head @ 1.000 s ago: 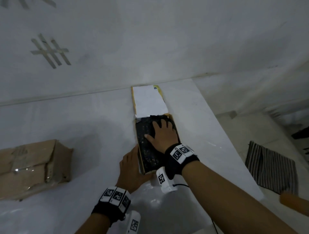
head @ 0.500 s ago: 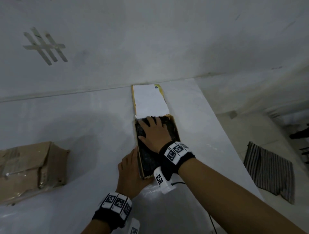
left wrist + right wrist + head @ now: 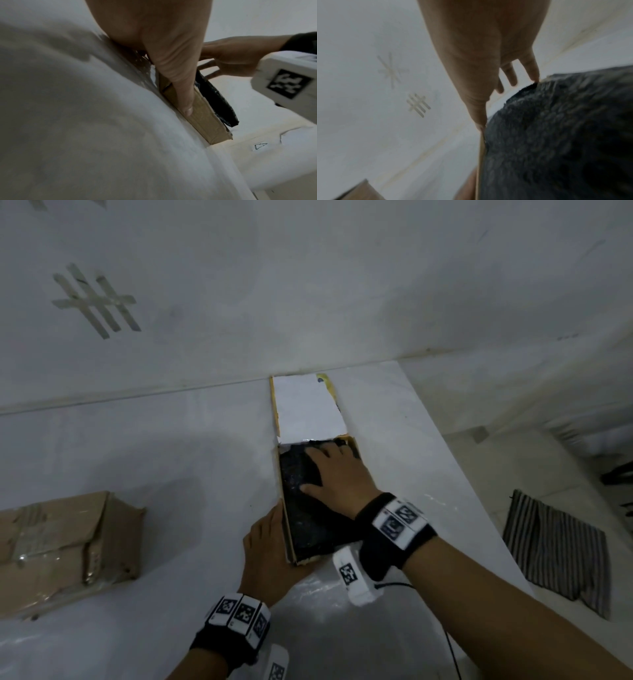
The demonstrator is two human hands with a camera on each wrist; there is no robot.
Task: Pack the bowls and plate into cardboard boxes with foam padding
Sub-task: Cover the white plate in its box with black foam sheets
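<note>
Centrally on the white table (image 3: pixel 137 460): a shallow open cardboard box (image 3: pixel 287 537), long and narrow, far end toward the wall (image 3: pixel 342 285), white lid flap (image 3: pixel 308 409) folded back flat beyond it. Filled edge to edge with black foam padding (image 3: pixel 301 508), speckled and rough-textured; in the left wrist view a dark corner of it riding up above the brown side wall (image 3: pixel 202 116). No bowl or plate to be made out inside the box, whatever lies under the foam being hidden. Right hand (image 3: pixel 339 477) laid flat on top of the padding, fingers (image 3: pixel 530 67) straight and spread, tips at the far edge, gripping nothing, only pressing down. Left hand (image 3: pixel 267 553) against the outside of the box's left wall near the near corner, palm on the table, thumb (image 3: pixel 181 86) stretched straight along the cardboard, not curled round anything. Well to the left on the same table: a second cardboard box (image 3: pixel 65 546), brown, creased, taped shut, contents out of sight. Crossed tape strips (image 3: pixel 96 301) on the wall above. Off the table to the right, on the floor: a striped cloth (image 3: pixel 555 553).
</note>
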